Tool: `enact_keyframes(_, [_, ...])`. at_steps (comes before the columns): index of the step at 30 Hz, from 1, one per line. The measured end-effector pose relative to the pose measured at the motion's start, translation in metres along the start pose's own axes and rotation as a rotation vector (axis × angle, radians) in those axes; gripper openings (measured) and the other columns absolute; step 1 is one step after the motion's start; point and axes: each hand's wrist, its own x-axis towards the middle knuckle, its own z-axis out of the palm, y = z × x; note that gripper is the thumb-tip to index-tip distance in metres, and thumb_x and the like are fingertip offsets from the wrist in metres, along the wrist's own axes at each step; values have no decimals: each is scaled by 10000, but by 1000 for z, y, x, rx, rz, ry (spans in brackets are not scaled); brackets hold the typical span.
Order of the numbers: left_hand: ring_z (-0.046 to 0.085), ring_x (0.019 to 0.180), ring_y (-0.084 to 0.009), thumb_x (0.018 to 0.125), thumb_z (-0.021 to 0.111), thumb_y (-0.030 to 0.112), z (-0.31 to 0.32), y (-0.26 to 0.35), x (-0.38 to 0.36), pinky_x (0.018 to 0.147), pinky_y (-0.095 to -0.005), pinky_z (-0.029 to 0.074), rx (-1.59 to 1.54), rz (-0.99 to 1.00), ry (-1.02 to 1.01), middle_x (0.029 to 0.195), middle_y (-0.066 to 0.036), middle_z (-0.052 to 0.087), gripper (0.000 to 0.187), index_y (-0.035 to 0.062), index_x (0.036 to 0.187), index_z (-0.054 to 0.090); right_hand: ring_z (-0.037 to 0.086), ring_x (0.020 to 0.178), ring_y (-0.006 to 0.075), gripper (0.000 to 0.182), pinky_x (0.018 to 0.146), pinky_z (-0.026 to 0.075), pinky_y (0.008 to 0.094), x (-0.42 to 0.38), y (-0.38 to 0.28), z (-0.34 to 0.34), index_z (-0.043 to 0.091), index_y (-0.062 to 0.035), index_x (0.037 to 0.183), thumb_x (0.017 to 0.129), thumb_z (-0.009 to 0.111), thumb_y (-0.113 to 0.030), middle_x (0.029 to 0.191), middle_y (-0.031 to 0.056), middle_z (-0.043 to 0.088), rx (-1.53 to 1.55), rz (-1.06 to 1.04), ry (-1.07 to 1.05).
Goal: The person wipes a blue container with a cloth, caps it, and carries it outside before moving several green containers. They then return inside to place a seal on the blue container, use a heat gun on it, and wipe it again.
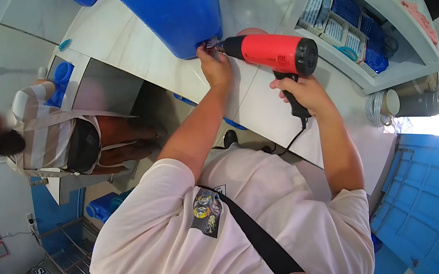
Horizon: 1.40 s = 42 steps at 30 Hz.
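A large blue plastic water jug point(172, 11) stands on the white tiled counter. At its lower corner is a small spout point(211, 42), partly covered by my fingers and too small to make out fully. My left hand point(215, 68) is closed around this spout, fingertips against the jug. In my right hand point(303, 92) is a red and black heat gun point(275, 51), held by its handle. The gun's metal nozzle points left, close to the spout and my left fingertips. From the handle a black cord runs down past the counter edge.
Right of the counter, a white cabinet point(348, 32) holds baskets with blue and white items. A roll of wire point(377, 109) sits near the right edge. Another person point(53, 127) works at a counter on the left. A pink round object point(252, 31) lies behind the gun.
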Motion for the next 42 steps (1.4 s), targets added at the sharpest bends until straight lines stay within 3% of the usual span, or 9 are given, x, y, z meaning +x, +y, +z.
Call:
enact_keyframes(17, [541,1199,-291,779,422,-116,-5,-9,10,939,-329,421,-165,28,-103,1153,-208,481,396,-1,1125,268,584,708,131,386,646,508,283,3,20,-1,553,-7,1155,804,617,-157,933,106,675,218,26,43])
enact_keyframes(19, [568,1117,-243,810,445,-94,-4,10,13,915,-303,429,-656,-485,-38,1163,-168,479,408,16,1159,265,588,697,136,404,633,511,282,0,20,-2,536,0,1183,814,606,-149,961,122,666,224,28,50])
enact_keyframes(22, [555,1019,-182,840,499,-44,-9,-22,30,895,-299,442,-1151,-730,-130,1130,-121,485,431,34,1201,277,609,698,155,442,632,527,294,-17,11,-6,503,16,1234,824,583,-129,1055,169,640,335,-43,50])
enact_keyframes(25, [517,1082,-185,853,548,9,-6,21,3,914,-324,446,-774,-759,-52,1199,-125,481,418,36,1218,346,660,724,219,584,588,577,315,-54,-22,-15,448,71,1278,774,614,-175,1253,287,542,426,-351,96])
enact_keyframes(27, [440,1254,-269,834,590,63,-8,29,-8,1004,-409,390,-405,-393,-299,1351,-157,426,464,30,1258,403,655,712,219,681,547,570,288,-76,-56,-27,451,95,1264,741,636,-300,1274,303,523,330,-526,232])
enact_keyframes(29, [334,1347,-351,798,625,131,-17,53,0,1089,-471,274,362,658,-650,1457,-187,335,593,21,1330,389,610,668,178,667,540,515,266,-87,-98,-39,447,93,1271,774,614,-318,1242,301,552,181,-680,361])
enact_keyframes(34, [308,1350,-371,776,649,237,-9,59,-7,1102,-528,212,667,714,-730,1425,-199,369,679,36,1363,373,567,633,105,378,586,474,240,-88,-176,-77,584,-11,1106,827,635,-260,868,87,665,-91,-632,748])
enact_keyframes(36, [294,1363,-354,788,653,259,-25,64,-18,1102,-505,229,652,748,-925,1448,-209,348,695,64,1389,365,602,665,117,373,622,494,261,-78,-198,-110,616,-15,1057,802,650,-285,824,91,662,-394,-510,780])
enact_keyframes(42, [516,1147,-335,709,728,128,-79,98,5,956,-451,407,-95,861,-703,1226,-170,547,519,39,1192,557,674,846,304,434,769,518,375,-33,-254,-153,627,15,1063,786,651,-318,882,190,681,-1362,-255,951])
